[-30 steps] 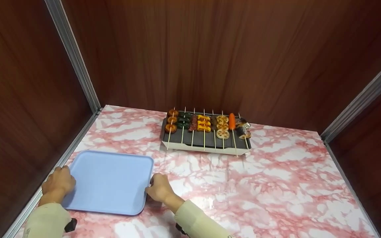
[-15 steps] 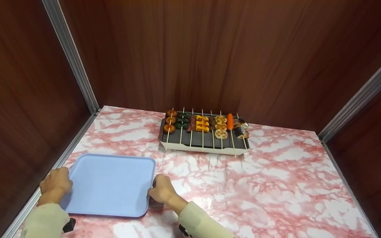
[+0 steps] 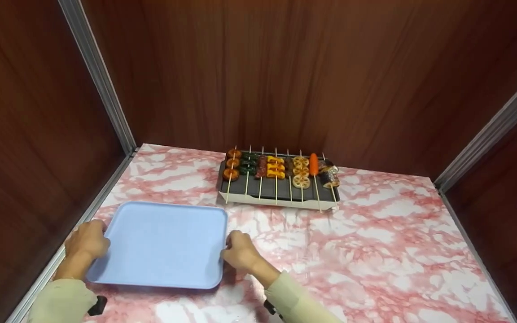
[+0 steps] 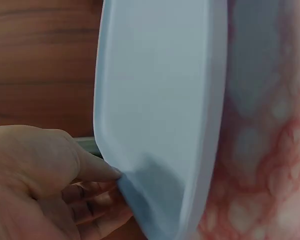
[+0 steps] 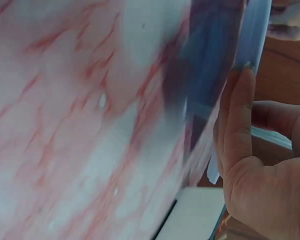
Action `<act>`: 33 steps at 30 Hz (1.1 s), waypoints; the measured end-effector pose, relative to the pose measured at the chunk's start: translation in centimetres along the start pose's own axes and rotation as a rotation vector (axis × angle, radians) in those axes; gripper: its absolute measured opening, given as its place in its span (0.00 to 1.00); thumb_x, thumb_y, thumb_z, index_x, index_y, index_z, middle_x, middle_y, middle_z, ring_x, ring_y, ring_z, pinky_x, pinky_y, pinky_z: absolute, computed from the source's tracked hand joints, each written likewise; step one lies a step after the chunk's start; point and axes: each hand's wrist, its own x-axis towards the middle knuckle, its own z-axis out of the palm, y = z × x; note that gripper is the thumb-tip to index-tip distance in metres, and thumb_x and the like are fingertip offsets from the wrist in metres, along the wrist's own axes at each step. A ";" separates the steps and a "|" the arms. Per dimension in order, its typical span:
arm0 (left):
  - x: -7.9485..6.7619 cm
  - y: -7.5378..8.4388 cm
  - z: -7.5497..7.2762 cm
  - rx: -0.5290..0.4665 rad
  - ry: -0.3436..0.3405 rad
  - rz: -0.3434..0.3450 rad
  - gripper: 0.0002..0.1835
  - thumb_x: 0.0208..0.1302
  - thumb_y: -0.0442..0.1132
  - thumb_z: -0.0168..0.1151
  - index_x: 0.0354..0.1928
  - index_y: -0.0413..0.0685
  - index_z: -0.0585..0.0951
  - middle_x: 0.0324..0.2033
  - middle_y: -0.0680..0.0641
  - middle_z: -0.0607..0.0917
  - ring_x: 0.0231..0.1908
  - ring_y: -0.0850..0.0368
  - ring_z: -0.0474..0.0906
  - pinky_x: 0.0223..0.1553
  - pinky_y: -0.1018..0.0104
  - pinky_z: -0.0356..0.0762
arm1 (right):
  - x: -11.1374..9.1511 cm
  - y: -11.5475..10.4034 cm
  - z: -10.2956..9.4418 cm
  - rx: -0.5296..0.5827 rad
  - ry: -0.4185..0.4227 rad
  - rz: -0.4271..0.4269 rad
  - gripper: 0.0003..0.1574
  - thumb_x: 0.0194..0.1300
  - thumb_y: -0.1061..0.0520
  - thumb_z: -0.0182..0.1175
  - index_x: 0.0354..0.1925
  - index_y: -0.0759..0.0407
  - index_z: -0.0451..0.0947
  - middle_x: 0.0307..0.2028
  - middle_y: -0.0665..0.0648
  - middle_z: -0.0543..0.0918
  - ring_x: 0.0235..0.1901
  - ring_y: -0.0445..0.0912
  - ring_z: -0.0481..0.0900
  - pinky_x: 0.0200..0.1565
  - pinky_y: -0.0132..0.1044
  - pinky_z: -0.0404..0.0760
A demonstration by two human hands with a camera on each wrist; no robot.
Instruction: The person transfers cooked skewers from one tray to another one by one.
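A flat light-blue tray (image 3: 164, 244) with a raised rim is held between both hands at the left of the table. My left hand (image 3: 87, 242) grips its left edge; in the left wrist view the thumb lies on the rim of the tray (image 4: 150, 90), with fingers curled beneath. My right hand (image 3: 243, 251) holds the opposite edge. In the right wrist view the tray (image 5: 252, 40) is seen edge-on, above its dark reflection on the tabletop, and the right hand's fingers (image 5: 237, 120) reach under it. Nothing lies on the tray.
Behind and right of the tray stands a grill (image 3: 249, 198) bearing several food skewers, including lotus root slices (image 3: 301, 181) and an orange piece (image 3: 313, 164). Dark wood-look panels (image 3: 258, 80) and metal posts (image 3: 101, 76) enclose the pink-and-white marbled table (image 3: 375, 251).
The tray has shifted to the right, and slightly away from me in the last half second, with both hands keeping hold of its edges. The grill and its skewers have stayed in place.
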 end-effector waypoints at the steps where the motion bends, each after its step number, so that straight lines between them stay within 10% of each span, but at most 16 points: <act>1: -0.1 0.3 0.0 -0.003 0.001 0.005 0.05 0.53 0.29 0.56 0.32 0.37 0.79 0.34 0.30 0.82 0.33 0.35 0.78 0.30 0.42 0.73 | -0.1 0.2 -0.3 -0.002 -0.001 0.000 0.06 0.47 0.71 0.62 0.26 0.65 0.76 0.23 0.56 0.80 0.25 0.45 0.77 0.27 0.37 0.79; 25: -1.3 7.4 2.5 -0.102 0.008 0.136 0.07 0.53 0.24 0.55 0.33 0.35 0.80 0.29 0.39 0.81 0.33 0.42 0.77 0.36 0.43 0.76 | -3.1 5.5 -7.1 0.020 -0.009 -0.042 0.10 0.51 0.72 0.56 0.36 0.72 0.73 0.23 0.55 0.80 0.16 0.41 0.76 0.18 0.34 0.80; 33: -1.7 9.5 3.8 -0.150 0.010 0.145 0.08 0.53 0.23 0.56 0.36 0.34 0.80 0.30 0.40 0.81 0.33 0.43 0.78 0.37 0.44 0.78 | -4.0 6.9 -9.3 0.067 -0.035 -0.009 0.10 0.53 0.72 0.56 0.38 0.74 0.72 0.24 0.58 0.80 0.17 0.58 0.83 0.18 0.41 0.83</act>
